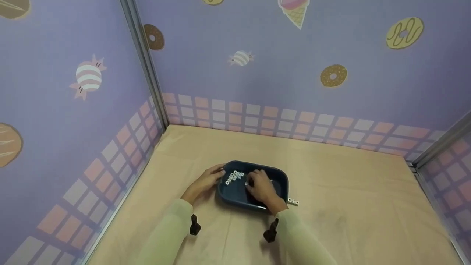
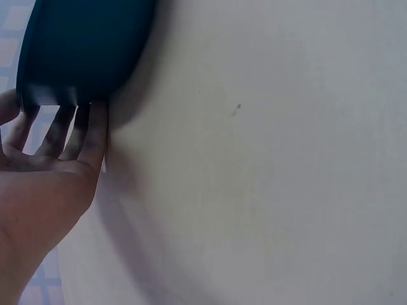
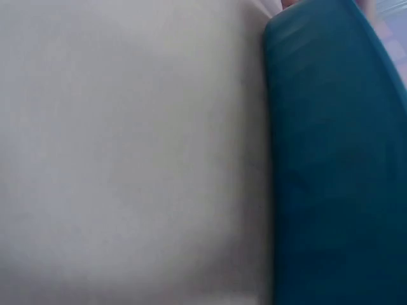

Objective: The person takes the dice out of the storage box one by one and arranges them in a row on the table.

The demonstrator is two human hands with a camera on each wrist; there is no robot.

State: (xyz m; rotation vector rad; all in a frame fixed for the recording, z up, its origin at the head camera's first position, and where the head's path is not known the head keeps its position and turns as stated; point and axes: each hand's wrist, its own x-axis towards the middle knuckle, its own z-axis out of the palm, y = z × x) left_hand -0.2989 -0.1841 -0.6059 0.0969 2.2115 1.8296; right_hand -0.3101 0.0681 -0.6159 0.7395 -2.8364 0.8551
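Note:
A dark blue tray (image 1: 235, 193) with raised walls and rounded corners sits on the cloth. My left hand (image 1: 208, 180) holds its left end, the thumb over the rim and the fingers against the outer wall, as the left wrist view shows of the hand (image 2: 57, 171). Several small white pieces with dark marks (image 1: 233, 176) lie in the tray's left part. My right hand (image 1: 262, 187) reaches inside the tray with curled fingers; what lies under them is mostly hidden. In the right wrist view only the tray's outer wall (image 3: 337, 165) shows clearly.
More small white pieces (image 1: 293, 201) lie on the beige cloth (image 1: 353, 191) just outside the tray's right end. Purple patterned walls (image 1: 272, 84) stand behind and at the sides, with a metal post (image 1: 145, 62) at the back left corner.

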